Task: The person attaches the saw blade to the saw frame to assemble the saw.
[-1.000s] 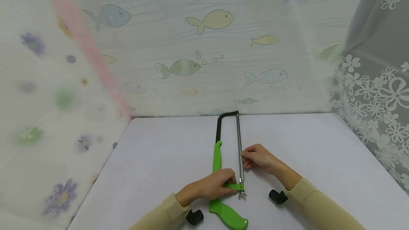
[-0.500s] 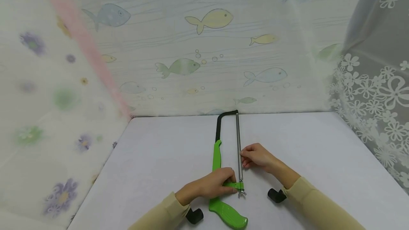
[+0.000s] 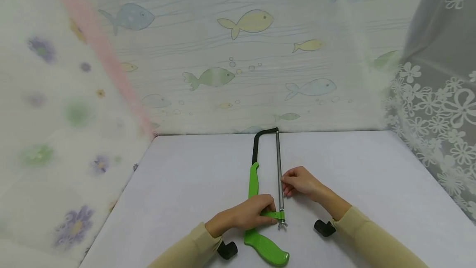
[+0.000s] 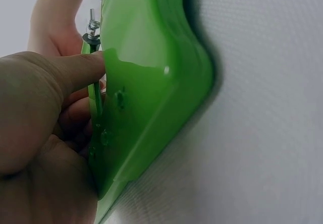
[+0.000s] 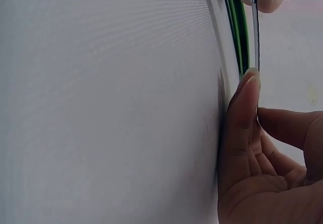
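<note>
A hacksaw (image 3: 253, 181) with a green handle and a black front frame lies flat on the white table, its handle toward me. Its thin grey blade (image 3: 279, 156) runs along the right side. My left hand (image 3: 250, 213) grips the green crosspiece of the frame near the wing nut (image 3: 282, 225); in the left wrist view the thumb presses on the green body (image 4: 146, 82). With thumb and index finger my right hand (image 3: 302, 184) pinches the blade near its middle, as the right wrist view shows. Part of the frame is hidden under my left hand.
Black wrist-worn pieces (image 3: 227, 250) hang under both sleeves. The white table (image 3: 186, 168) ends at a fish-print curtain (image 3: 223, 53) at the back. A floral cloth (image 3: 74, 156) hangs at the left and a lace curtain (image 3: 439, 94) at the right.
Both hands keep the same holds on the hacksaw, and the hacksaw stays in place. Only the head view shifts slightly.
</note>
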Available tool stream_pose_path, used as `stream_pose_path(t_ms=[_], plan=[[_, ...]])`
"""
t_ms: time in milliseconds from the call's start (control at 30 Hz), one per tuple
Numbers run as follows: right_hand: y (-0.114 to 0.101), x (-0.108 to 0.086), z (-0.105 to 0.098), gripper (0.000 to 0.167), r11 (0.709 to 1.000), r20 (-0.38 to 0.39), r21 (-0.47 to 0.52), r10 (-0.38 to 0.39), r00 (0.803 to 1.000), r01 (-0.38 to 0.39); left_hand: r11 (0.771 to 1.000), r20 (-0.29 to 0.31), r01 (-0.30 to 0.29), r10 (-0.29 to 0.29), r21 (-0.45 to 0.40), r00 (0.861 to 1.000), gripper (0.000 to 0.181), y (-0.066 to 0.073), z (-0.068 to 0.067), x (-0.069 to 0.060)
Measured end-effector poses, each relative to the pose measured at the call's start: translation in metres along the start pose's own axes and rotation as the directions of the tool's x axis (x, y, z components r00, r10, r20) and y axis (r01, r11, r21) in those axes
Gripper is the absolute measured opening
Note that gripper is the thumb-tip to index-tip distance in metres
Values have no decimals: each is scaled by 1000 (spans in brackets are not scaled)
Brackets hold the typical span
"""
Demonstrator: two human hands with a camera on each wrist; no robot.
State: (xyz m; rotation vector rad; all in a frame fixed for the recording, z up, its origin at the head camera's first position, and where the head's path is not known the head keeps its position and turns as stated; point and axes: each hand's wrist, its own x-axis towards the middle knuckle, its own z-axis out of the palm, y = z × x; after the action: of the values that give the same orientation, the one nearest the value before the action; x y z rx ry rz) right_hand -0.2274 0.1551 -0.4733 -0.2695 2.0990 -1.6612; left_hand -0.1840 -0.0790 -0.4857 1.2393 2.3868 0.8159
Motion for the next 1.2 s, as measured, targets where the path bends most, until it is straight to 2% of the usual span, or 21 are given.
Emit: stream_pose_path(t_ms=[100,233,367,500,600,767,967,1067,1200], plan=[[0,-3,1,22,998,6,-53,-23,1000,23,1000,2,3,-3,-4,1000,13,-1,1,0],[0,-8,1,16,983,-25,-177,-52,998,47,1000,1,1,-1,-3,1000,13,-2,3,-1],[-1,-14,1,11,934,-50,-346,-109,993,85,1000,-3,-3,3,1,1000,13,-1,3,-1],[-4,-25,1,9,869,-8,-468,-189,982,163,1000,-5,-12,12,6,1000,14,-1,3,-1],[-7,-36,3,10,848,51,-485,-216,975,213,1000,1,-10,10,6,1000,14,-2,2,0],[-10,-51,8,12,842,159,-467,-222,962,271,1000,3,-3,3,1,1000,13,-2,0,0],[-6,-61,14,15,854,268,-420,-209,941,309,1000,0,2,-2,-8,1000,13,-3,0,0],[-1,-64,17,14,861,319,-380,-221,922,338,1000,-1,-4,4,-3,1000,13,-4,0,0],[6,-67,20,12,855,347,-366,-242,906,368,1000,-7,-14,14,12,1000,14,-5,0,0]])
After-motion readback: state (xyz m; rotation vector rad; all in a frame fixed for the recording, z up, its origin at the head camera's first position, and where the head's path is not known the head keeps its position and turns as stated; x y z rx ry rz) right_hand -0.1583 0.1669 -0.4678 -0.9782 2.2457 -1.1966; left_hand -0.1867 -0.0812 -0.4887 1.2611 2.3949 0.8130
